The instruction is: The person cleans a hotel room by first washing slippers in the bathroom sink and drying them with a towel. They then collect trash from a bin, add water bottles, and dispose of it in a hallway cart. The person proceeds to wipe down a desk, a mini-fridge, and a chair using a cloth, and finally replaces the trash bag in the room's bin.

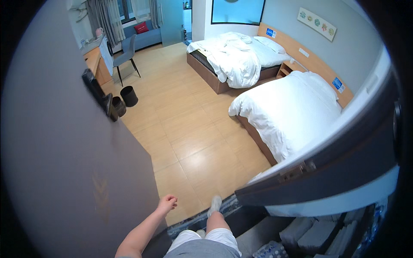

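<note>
My left hand [167,203] hangs in front of me at the end of a bare forearm, its fingers loosely curled and nothing visible in them. Beside it is the grey-brown door [81,150], swung inward, with a black handle and lock [100,94] farther along it; the hand appears apart from the door. My right hand is out of view. One of my feet [214,205], in a light sock or shoe, is at the dark threshold [189,225].
The dark door frame [327,159] curves in on the right. Stacked folded white cloths [316,236] sit at lower right. Ahead are a made bed [284,107], a rumpled bed [232,60], two dark bins [129,96], a grey chair [126,56] and a blue sofa [144,36].
</note>
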`<act>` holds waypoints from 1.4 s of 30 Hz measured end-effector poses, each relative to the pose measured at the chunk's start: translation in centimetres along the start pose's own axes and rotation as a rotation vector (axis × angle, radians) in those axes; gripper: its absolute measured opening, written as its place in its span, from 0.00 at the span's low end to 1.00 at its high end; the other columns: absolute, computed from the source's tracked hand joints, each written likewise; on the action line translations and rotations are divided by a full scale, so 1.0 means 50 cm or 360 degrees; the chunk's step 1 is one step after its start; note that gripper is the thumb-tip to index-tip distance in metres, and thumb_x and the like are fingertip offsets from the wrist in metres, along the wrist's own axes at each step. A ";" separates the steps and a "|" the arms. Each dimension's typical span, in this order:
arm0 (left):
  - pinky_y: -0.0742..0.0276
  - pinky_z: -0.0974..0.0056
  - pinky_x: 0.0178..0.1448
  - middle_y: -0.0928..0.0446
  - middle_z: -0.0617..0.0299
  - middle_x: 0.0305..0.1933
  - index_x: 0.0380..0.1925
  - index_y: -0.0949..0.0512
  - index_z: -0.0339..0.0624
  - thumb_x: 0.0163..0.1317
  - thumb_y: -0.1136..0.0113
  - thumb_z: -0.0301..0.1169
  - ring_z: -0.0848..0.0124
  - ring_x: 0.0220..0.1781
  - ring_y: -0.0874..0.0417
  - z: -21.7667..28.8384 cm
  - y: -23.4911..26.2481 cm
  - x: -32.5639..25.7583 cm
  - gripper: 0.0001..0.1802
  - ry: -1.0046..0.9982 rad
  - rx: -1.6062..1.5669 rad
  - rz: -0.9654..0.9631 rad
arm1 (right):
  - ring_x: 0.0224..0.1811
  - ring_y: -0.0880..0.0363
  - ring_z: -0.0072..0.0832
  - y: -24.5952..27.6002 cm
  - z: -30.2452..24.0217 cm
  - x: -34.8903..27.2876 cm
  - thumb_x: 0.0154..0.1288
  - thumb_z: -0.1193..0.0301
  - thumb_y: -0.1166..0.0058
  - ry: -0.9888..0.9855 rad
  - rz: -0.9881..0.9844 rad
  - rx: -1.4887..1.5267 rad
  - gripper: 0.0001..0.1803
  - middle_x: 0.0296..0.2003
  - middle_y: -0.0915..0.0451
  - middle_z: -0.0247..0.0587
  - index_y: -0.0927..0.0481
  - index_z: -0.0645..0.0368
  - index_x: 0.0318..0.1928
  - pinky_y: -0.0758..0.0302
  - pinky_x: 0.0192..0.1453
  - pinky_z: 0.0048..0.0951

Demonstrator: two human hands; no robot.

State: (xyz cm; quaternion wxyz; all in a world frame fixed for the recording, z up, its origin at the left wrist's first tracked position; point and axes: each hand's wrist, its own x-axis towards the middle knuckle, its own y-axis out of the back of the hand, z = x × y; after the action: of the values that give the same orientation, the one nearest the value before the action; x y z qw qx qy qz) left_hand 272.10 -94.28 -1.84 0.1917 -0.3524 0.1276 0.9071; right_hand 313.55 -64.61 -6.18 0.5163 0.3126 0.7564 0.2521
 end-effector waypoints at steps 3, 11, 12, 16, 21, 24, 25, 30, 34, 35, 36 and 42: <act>0.26 0.68 0.38 0.24 0.64 0.37 0.38 0.25 0.43 0.62 0.49 0.32 0.73 0.34 0.22 0.086 0.061 0.124 0.08 -0.0055 -0.0058 0.0004 | 0.49 0.29 0.42 -0.031 -0.092 0.089 0.59 0.62 0.55 -0.0083 -0.0083 -0.0021 0.20 0.44 0.26 0.49 0.24 0.61 0.47 0.34 0.54 0.43; 0.27 0.68 0.29 0.25 0.63 0.28 0.34 0.26 0.40 0.62 0.49 0.30 0.73 0.26 0.24 0.250 0.260 0.336 0.06 0.0002 -0.0413 0.0546 | 0.44 0.23 0.39 -0.104 -0.514 0.484 0.59 0.65 0.55 0.0365 -0.0248 -0.0156 0.18 0.38 0.20 0.47 0.22 0.63 0.44 0.28 0.49 0.40; 0.28 0.68 0.27 0.26 0.63 0.26 0.34 0.26 0.40 0.61 0.48 0.30 0.73 0.24 0.24 0.237 0.280 0.344 0.06 0.0034 -0.0419 0.0638 | 0.43 0.22 0.39 -0.105 -0.603 0.570 0.59 0.65 0.55 0.0626 -0.0231 -0.0215 0.17 0.37 0.20 0.47 0.22 0.63 0.43 0.27 0.49 0.40; 0.29 0.66 0.24 0.26 0.60 0.23 0.30 0.24 0.38 0.59 0.46 0.29 0.73 0.21 0.26 0.136 0.310 0.271 0.05 0.0544 -0.0334 0.0897 | 0.27 0.26 0.22 -0.166 -1.181 0.711 0.58 0.70 0.51 0.1194 -0.0441 0.0199 0.12 0.26 0.22 0.36 0.22 0.65 0.38 0.30 0.30 0.21; 0.31 0.65 0.22 0.28 0.63 0.22 0.31 0.26 0.41 0.59 0.48 0.28 0.72 0.20 0.27 -0.206 0.264 0.326 0.04 0.1162 -0.0328 0.0716 | 0.28 0.25 0.22 -0.310 -1.796 0.625 0.61 0.70 0.53 0.1553 -0.0780 -0.0346 0.13 0.28 0.23 0.33 0.24 0.61 0.45 0.28 0.32 0.22; 0.32 0.66 0.23 0.29 0.64 0.22 0.31 0.26 0.41 0.60 0.48 0.29 0.73 0.20 0.28 -0.069 0.256 0.454 0.04 0.1305 -0.0539 0.0797 | 0.34 0.24 0.24 -0.464 -1.965 0.620 0.62 0.70 0.53 0.1454 -0.1288 -0.0001 0.13 0.32 0.23 0.32 0.24 0.57 0.46 0.25 0.38 0.27; 0.32 0.66 0.23 0.29 0.64 0.22 0.31 0.26 0.41 0.60 0.48 0.29 0.73 0.21 0.28 -0.013 0.281 0.503 0.04 0.1292 -0.0588 0.0827 | 0.35 0.25 0.24 -0.506 -1.999 0.612 0.63 0.70 0.53 0.1218 -0.1423 -0.0015 0.12 0.33 0.24 0.32 0.24 0.56 0.46 0.24 0.40 0.29; 0.32 0.67 0.24 0.30 0.65 0.21 0.31 0.26 0.41 0.61 0.48 0.30 0.74 0.21 0.29 0.305 0.474 0.670 0.05 0.0883 -0.0971 0.1233 | 0.39 0.24 0.24 -0.670 -2.250 0.456 0.63 0.70 0.52 0.1084 -0.1759 -0.0686 0.12 0.35 0.24 0.32 0.24 0.56 0.46 0.24 0.44 0.32; 0.32 0.67 0.25 0.30 0.66 0.21 0.31 0.26 0.41 0.61 0.47 0.31 0.75 0.21 0.30 0.520 0.732 0.810 0.05 0.0394 -0.1151 0.1448 | 0.40 0.24 0.25 -0.807 -2.502 0.415 0.63 0.69 0.52 0.1248 -0.1883 -0.0774 0.12 0.38 0.23 0.33 0.24 0.55 0.47 0.24 0.44 0.32; 0.33 0.68 0.25 0.30 0.66 0.21 0.31 0.26 0.41 0.61 0.47 0.31 0.75 0.21 0.30 0.563 0.791 0.847 0.06 0.0286 -0.1169 0.1479 | 0.38 0.23 0.23 -0.866 -2.556 0.451 0.62 0.67 0.50 0.1342 -0.1812 -0.0888 0.14 0.37 0.21 0.34 0.23 0.56 0.47 0.24 0.42 0.29; 0.33 0.68 0.25 0.30 0.66 0.21 0.31 0.26 0.41 0.61 0.47 0.31 0.75 0.22 0.30 0.594 0.843 0.881 0.06 0.0206 -0.1203 0.1515 | 0.37 0.23 0.23 -0.919 -2.620 0.455 0.62 0.65 0.50 0.1548 -0.1783 -0.1017 0.15 0.37 0.21 0.34 0.23 0.56 0.47 0.24 0.41 0.28; 0.33 0.69 0.27 0.31 0.67 0.21 0.30 0.26 0.42 0.62 0.47 0.33 0.76 0.22 0.31 0.647 1.055 1.072 0.07 -0.0259 -0.1442 0.1912 | 0.34 0.24 0.21 -1.084 -2.913 0.439 0.60 0.62 0.48 0.1896 -0.1687 -0.1175 0.18 0.33 0.20 0.34 0.22 0.57 0.47 0.26 0.36 0.23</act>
State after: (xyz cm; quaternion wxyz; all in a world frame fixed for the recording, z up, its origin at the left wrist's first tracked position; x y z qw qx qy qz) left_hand 193.57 -115.75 -10.42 -0.4904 -0.1985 -0.1022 0.8424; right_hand 159.37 -93.78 -8.53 0.1529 -0.4504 0.8158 0.3290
